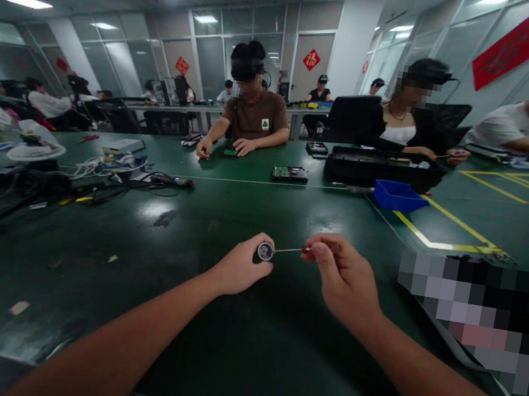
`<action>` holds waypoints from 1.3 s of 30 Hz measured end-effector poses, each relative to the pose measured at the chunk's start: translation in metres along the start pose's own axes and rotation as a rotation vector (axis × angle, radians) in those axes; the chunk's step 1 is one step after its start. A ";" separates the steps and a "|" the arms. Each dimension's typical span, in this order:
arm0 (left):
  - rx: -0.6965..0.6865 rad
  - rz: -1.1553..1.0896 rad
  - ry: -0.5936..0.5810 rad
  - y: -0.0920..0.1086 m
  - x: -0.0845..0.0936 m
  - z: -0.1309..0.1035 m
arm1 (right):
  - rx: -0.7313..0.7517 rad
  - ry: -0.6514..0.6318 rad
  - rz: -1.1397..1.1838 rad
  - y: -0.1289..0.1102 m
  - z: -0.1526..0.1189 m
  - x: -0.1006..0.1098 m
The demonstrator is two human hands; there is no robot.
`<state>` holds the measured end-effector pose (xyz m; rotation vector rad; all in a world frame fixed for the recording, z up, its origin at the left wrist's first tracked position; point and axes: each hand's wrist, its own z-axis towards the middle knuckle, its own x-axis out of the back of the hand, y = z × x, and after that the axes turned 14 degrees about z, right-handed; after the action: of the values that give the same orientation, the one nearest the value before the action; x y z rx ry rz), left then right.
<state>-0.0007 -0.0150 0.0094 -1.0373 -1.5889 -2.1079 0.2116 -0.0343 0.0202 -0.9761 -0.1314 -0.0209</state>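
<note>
My left hand (241, 268) is closed around a small dark cylindrical part (265, 251). Its round end, with a silvery rim and small recesses inside, faces me. Between the fingers and thumb of my right hand (347, 276) is a screwdriver (307, 250) with a reddish handle, largely covered by the fingers. The thin metal shaft points left, and its tip meets or lies very near the rim of the cylindrical part; contact is too small to make out. Both hands are raised over the green tabletop (197, 356).
Tangled black cables (1, 194) and a white round object (37, 145) lie at left. Ahead are a circuit-board device (290, 173), a long black case (383, 170) and a blue bin (400, 197). A co-worker (256, 112) sits opposite; others sit to the right.
</note>
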 end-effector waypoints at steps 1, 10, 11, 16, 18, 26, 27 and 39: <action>0.001 0.016 0.007 0.001 0.000 0.000 | -0.005 0.002 -0.012 0.001 0.000 0.000; 0.005 0.039 -0.001 0.004 0.003 0.000 | -0.004 0.012 -0.015 -0.002 0.001 -0.001; 0.002 0.038 -0.002 0.004 0.003 0.000 | -0.004 0.012 -0.020 -0.002 0.001 -0.001; 0.023 0.029 -0.013 0.005 0.003 -0.001 | -0.017 0.000 -0.017 -0.001 0.002 -0.001; 0.031 0.029 -0.016 0.005 0.004 -0.002 | -0.022 0.001 -0.009 -0.001 0.001 -0.001; 0.019 0.044 0.002 0.004 0.006 -0.001 | -0.037 -0.034 -0.018 -0.003 -0.001 -0.005; 0.017 0.047 0.002 0.004 0.005 -0.001 | -0.041 -0.031 -0.007 -0.003 -0.001 -0.006; -0.003 0.052 -0.004 0.006 0.004 0.000 | -0.037 0.041 -0.041 -0.004 0.000 -0.004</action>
<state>0.0005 -0.0169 0.0165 -1.0721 -1.5441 -2.0764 0.2072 -0.0369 0.0234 -1.0088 -0.1133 -0.0813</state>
